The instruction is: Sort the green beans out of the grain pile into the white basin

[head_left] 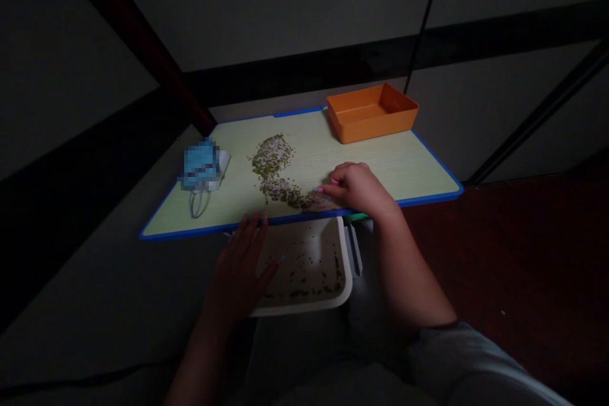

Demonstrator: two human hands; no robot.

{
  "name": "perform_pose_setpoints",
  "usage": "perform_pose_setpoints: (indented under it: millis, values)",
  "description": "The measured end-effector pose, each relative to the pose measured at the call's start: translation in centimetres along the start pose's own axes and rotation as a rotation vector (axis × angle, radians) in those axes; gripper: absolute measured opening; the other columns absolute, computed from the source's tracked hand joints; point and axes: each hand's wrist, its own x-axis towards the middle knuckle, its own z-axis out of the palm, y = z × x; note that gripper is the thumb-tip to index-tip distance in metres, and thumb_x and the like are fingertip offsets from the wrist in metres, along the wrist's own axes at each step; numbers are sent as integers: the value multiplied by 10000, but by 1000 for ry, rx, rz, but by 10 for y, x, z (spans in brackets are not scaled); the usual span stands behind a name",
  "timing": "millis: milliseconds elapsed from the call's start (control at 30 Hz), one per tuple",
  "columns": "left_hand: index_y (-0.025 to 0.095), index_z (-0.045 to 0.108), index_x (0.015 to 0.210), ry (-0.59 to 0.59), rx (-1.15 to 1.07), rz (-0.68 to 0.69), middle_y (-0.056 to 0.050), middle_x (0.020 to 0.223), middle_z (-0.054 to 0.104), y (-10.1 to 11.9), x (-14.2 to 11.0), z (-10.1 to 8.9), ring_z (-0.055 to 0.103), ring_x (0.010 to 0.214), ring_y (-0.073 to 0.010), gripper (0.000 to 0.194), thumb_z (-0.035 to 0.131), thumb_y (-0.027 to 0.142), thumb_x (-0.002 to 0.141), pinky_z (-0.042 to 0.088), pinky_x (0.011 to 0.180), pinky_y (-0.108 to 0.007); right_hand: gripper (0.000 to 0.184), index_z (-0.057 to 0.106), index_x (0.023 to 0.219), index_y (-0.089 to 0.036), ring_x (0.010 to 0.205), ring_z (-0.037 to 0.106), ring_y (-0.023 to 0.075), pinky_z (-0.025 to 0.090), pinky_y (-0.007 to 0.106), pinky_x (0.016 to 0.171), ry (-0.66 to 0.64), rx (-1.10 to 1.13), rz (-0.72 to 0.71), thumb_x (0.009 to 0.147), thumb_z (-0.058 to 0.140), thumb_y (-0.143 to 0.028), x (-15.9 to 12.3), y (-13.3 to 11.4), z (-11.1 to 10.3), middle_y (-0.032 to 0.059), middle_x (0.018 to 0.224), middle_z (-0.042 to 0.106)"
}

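Small green-brown grains (271,158) lie in a curved patch on the pale table (228,139), trailing toward its front edge. My right hand (356,184) is closed at the near end of that trail, thumb and fingers pressed together. Beneath its fingertips shows a thin pinkish patch (323,200) with reddish marks; its kind and whether it is gripped are unclear. My left hand (240,260) is open, fingers spread, their tips at the table's blue front edge. Below the edge is a white-rimmed tub (349,266) with scattered grains inside, partly covered by my left hand.
An orange rectangular box (375,127) stands at the table's back right. On the left lies a blurred blue item (200,165) with a looped strap (197,203), beside a white object (223,162). A panelled wall (295,6) rises behind the table.
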Motion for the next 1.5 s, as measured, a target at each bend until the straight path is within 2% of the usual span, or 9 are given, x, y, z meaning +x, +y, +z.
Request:
perform_pose_setpoints:
  millis: [233,500,700,1100,1500]
  values:
    - [247,107,1507,2,9,1,-132,1551,294,-2,0,2,229,1446,-283,758,450,520,889,360,1085,-490,382,532,546,-178,641,447,114,274,312,687,17,-16,48,850,609,-398,-3,4,-5,-5,622,534]
    - [240,117,1506,-9,28,-14,-128,1553,292,0,0,1,233,1445,-281,753,451,517,891,377,1073,-490,366,539,561,-177,658,451,115,265,302,680,-6,-19,7,849,618,-388,-1,1,-1,-6,634,540]
    - [216,143,1504,11,26,10,-140,1544,306,-1,0,2,229,1445,-285,742,443,512,893,369,1083,-485,359,567,574,-176,652,451,120,268,301,676,17,-52,50,845,622,-404,-2,2,-3,-3,634,547]
    - [226,128,1506,-12,25,-2,-133,1553,289,-1,0,1,229,1445,-288,757,453,517,888,381,1068,-504,354,570,584,-174,689,472,123,261,297,676,4,-73,-18,856,621,-395,-1,-6,2,0,651,562]
    - [235,103,1509,10,13,16,-135,1549,297,-1,0,0,235,1443,-291,768,466,502,887,377,1074,-498,335,611,602,-179,707,478,140,253,315,689,12,-129,6,857,625,-397,1,-9,4,12,663,581]
